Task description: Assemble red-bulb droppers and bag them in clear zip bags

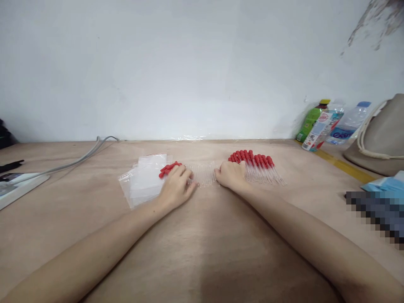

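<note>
A row of thin clear glass dropper tubes (205, 174) lies side by side on the wooden table between my hands. At its left end is my left hand (176, 185), fingers bent and thumb held apart, with nothing visible in its grasp. Loose red rubber bulbs (166, 170) lie just behind that hand, partly covered by it. My right hand (232, 173) is closed at the row's right end; its fingertips are hidden, so what they grip does not show. Beside it, several droppers with red bulbs fitted (257, 162) lie in a slanted group, tubes towards me.
Clear plastic zip bags (147, 176) overlap left of my left hand. A grey cable (75, 160) runs across the far left to a white-edged object (25, 189). At right stand drink bottles (315, 120), a carton (320, 130), a beige bag (378, 130) and a light-blue packet (386, 183).
</note>
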The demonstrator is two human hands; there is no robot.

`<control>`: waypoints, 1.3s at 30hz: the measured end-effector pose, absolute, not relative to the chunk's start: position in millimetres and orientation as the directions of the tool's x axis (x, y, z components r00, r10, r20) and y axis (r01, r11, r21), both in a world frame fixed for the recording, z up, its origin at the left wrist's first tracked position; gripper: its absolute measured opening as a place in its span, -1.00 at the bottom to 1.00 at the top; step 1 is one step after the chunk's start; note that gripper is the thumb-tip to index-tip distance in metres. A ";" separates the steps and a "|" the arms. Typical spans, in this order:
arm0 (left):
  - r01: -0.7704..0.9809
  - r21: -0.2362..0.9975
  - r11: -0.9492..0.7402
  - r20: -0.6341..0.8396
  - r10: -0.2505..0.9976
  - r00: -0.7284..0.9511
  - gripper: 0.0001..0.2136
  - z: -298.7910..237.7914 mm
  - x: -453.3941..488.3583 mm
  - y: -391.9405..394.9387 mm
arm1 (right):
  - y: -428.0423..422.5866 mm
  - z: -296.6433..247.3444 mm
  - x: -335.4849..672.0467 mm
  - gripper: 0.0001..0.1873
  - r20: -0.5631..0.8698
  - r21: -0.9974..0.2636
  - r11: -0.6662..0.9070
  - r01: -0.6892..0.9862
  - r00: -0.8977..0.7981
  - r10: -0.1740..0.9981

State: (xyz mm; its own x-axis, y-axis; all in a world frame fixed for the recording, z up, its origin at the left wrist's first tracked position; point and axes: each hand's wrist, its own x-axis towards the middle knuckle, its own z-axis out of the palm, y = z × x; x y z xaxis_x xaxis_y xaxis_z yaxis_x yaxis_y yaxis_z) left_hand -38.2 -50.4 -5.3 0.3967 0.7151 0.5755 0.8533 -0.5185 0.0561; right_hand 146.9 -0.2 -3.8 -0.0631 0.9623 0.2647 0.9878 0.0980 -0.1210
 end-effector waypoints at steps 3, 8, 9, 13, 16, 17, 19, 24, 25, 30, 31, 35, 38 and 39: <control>0.916 -0.046 -0.400 0.602 0.720 0.345 -0.84 -2.8 -53.4 -36.6 | 1.3 -1.0 146.0 -0.62 0.205 -0.114 0.092 0.989 -0.067 0.976; 0.955 -0.058 -0.291 0.578 0.770 0.270 -0.64 -5.1 -59.1 -31.4 | 3.2 1.0 143.6 -0.68 0.135 -0.144 0.098 0.985 -0.079 0.988; 0.956 -0.059 -0.289 0.574 0.773 0.269 -0.63 -5.7 -58.2 -32.2 | 4.6 1.0 142.8 -0.68 0.127 -0.153 0.097 0.984 -0.078 0.989; 0.958 -0.027 -0.285 0.561 0.789 0.250 -0.69 -6.7 -56.1 -33.4 | 11.1 -0.2 139.8 -0.69 0.092 -0.187 0.077 0.979 -0.061 0.994; 0.952 0.061 -0.300 0.597 0.776 0.206 -0.77 -5.4 -55.4 -33.7 | 13.1 0.8 139.4 -0.69 0.080 -0.212 0.067 0.975 -0.051 0.996; 0.940 0.097 -0.326 0.627 0.754 0.196 -0.80 -4.8 -54.3 -34.7 | 12.7 1.8 139.6 -0.69 0.083 -0.219 0.067 0.973 -0.049 0.995; 0.892 0.160 -0.422 0.682 0.701 0.210 -0.86 -3.6 -50.2 -39.0 | 10.0 4.3 140.7 -0.67 0.098 -0.228 0.070 0.971 -0.049 0.994; 0.704 0.246 -0.666 0.645 0.654 0.394 -0.90 -7.4 -33.8 -56.3 | -5.8 -1.0 150.1 -0.65 0.351 -0.306 0.172 0.936 -0.057 0.935; 0.676 0.265 -0.687 0.625 0.657 0.422 -0.89 -9.6 -31.5 -58.7 | -10.2 -5.6 154.1 -0.69 0.434 -0.334 0.247 0.910 -0.084 0.897; 0.649 0.345 -0.679 0.593 0.693 0.410 -0.87 -19.9 -28.3 -60.3 | -35.7 -33.1 184.0 -0.80 0.698 -0.286 0.661 0.694 -0.321 0.640; 0.645 0.340 -0.685 0.601 0.685 0.411 -0.84 -20.4 -28.1 -59.9 | -40.7 -36.1 190.0 -0.80 0.710 -0.262 0.706 0.658 -0.364 0.603; 0.619 0.294 -0.729 0.597 0.645 0.477 -0.83 -15.8 -24.3 -61.4 | -55.6 -35.8 203.4 -0.78 0.689 -0.213 0.770 0.601 -0.466 0.554; 0.636 0.309 -0.707 0.559 0.676 0.479 -0.84 -10.7 -19.8 -64.8 | -60.0 -29.9 202.3 -0.78 0.647 -0.209 0.754 0.623 -0.490 0.584; 0.643 0.318 -0.697 0.553 0.687 0.471 -0.84 -9.8 -18.7 -65.6 | -60.5 -28.4 200.9 -0.78 0.637 -0.206 0.745 0.635 -0.491 0.595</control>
State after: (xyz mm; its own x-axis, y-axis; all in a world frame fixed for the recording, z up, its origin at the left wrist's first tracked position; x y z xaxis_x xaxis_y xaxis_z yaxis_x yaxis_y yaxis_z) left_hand -18.7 -65.6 -9.8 0.4714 0.6872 0.5528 0.6432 -0.6967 0.3176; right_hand 200.9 -60.5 -28.4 -0.4910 0.5945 0.6367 0.6350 0.7446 -0.2056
